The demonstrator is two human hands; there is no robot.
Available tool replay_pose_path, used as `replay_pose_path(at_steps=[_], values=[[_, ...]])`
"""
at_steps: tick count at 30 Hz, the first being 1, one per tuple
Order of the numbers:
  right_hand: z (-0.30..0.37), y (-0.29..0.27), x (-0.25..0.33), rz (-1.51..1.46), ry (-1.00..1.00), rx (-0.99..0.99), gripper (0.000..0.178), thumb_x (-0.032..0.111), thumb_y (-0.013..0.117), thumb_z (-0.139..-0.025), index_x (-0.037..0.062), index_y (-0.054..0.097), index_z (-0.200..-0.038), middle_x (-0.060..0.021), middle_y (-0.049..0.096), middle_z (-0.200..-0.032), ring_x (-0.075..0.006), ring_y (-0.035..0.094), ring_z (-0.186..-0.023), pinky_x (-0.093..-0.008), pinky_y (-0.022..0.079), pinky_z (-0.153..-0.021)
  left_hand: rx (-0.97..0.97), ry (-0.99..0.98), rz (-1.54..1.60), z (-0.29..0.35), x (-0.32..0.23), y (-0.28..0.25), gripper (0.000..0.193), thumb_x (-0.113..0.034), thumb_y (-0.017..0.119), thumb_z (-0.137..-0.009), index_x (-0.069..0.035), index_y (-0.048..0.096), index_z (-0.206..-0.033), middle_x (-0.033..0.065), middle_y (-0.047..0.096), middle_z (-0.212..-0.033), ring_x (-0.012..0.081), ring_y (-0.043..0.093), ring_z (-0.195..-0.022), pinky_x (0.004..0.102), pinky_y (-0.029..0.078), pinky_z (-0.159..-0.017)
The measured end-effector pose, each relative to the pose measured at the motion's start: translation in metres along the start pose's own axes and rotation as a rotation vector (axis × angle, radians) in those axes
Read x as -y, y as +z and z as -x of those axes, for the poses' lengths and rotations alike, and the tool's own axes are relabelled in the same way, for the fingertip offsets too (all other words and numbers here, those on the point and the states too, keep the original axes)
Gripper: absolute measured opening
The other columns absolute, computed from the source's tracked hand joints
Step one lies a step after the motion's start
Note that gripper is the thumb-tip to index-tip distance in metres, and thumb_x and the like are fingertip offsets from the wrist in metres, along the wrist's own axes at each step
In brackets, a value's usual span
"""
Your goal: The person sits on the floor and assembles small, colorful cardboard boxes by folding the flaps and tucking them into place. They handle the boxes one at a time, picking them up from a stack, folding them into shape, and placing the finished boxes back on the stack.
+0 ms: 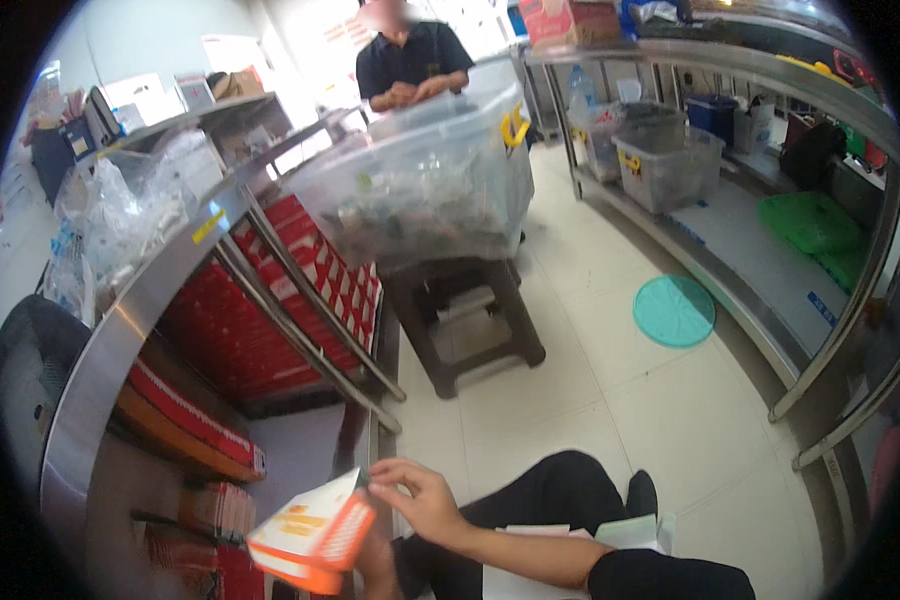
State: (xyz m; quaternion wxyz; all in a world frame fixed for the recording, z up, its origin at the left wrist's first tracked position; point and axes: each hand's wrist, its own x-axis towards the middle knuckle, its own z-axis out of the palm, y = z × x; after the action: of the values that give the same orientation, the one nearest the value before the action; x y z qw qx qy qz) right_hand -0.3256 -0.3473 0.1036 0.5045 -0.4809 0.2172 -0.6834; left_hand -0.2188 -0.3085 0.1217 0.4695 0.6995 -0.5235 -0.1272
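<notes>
Steel bench (120, 345) runs down the left, steel rack (725, 255) down the right, aisle between. Big clear tub (440, 180), full of mixed bits, sits on a dark stool (515, 315) in the far middle; probably propped there for reach, off the floor. Red cartons (260, 310) are stacked under the left bench, likely to free the top. A co-worker (415, 60) stands behind the tub, own hands together. Teal round lid (675, 311) lies on the floor, right, near the rack. Pale card flaps (645, 533) on the wearer's lap, mostly behind the forearm.

Orange-and-white box (305, 525): near left, just left of the lap, tilted, looks shut. White top face with orange print, orange sides, slightly blurred.

Right hand (425, 505) pinches its far-right corner, thumb against fingertips, presumably to steady or work that end. Left hand (374, 560) is at the box's right side, apparently bracing it from below; fingers hidden, can't tell its grip.
</notes>
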Motion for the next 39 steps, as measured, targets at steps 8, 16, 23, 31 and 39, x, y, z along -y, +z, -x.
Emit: replay_pose_path(at_steps=[8, 16, 23, 31, 39], values=[[0.013, 0.006, -0.012, -0.265, 0.233, 0.022, 0.018, 0.007, 0.06, -0.096, -0.0066, 0.067, -0.105, -0.013, 0.062, -0.122, -0.0159, 0.058, -0.112, -0.0285, 0.045, -0.1, -0.087, -0.008, 0.566, 0.004, 0.035, 0.017, 0.034, -0.018, 0.061, -0.097, 0.001, 0.054, -0.124, 0.0097, 0.059, -0.119, 0.0202, 0.058, -0.107, 0.0345, 0.049, -0.09], [0.004, -0.005, -0.002, -0.123, 0.177, 0.034, 0.018, 0.008, 0.059, -0.097, -0.0054, 0.066, -0.105, -0.0117, 0.062, -0.12, -0.0181, 0.056, -0.115, -0.0314, 0.04, -0.103, -0.146, -0.115, 0.636, 0.004, 0.04, 0.006, 0.032, -0.017, 0.066, -0.093, 0.002, 0.059, -0.119, 0.009, 0.061, -0.114, 0.0197, 0.059, -0.103, 0.0343, 0.05, -0.088], [0.002, -0.002, 0.005, 0.08, 0.056, 0.041, 0.018, 0.01, 0.059, -0.095, -0.0038, 0.067, -0.104, -0.0123, 0.063, -0.117, -0.0206, 0.057, -0.114, -0.0323, 0.042, -0.101, -0.092, 0.023, 0.631, 0.003, 0.042, 0.009, 0.033, -0.02, 0.063, -0.096, 0.001, 0.058, -0.121, 0.0091, 0.061, -0.115, 0.0196, 0.059, -0.104, 0.0334, 0.049, -0.09], [0.018, 0.017, 0.005, 0.411, -0.222, 0.153, 0.032, 0.007, 0.056, -0.092, -0.0027, 0.062, -0.122, -0.0221, 0.048, -0.141, -0.0395, 0.047, -0.128, -0.0429, 0.038, -0.108, 0.091, -0.04, 0.591, 0.007, 0.049, -0.013, 0.038, -0.023, 0.047, -0.103, 0.0, 0.047, -0.134, 0.0125, 0.054, -0.13, 0.0239, 0.054, -0.119, 0.0368, 0.045, -0.101], [0.022, 0.016, -0.007, 0.578, -0.406, 0.127, 0.054, 0.018, 0.07, -0.084, 0.0061, 0.05, -0.133, -0.0251, 0.035, -0.147, -0.0461, 0.037, -0.134, -0.049, 0.033, -0.11, 0.143, 0.19, 1.05, 0.001, 0.026, -0.017, 0.044, -0.024, 0.044, -0.103, 0.002, 0.04, -0.139, 0.0172, 0.048, -0.137, 0.0281, 0.051, -0.124, 0.0425, 0.045, -0.102]])
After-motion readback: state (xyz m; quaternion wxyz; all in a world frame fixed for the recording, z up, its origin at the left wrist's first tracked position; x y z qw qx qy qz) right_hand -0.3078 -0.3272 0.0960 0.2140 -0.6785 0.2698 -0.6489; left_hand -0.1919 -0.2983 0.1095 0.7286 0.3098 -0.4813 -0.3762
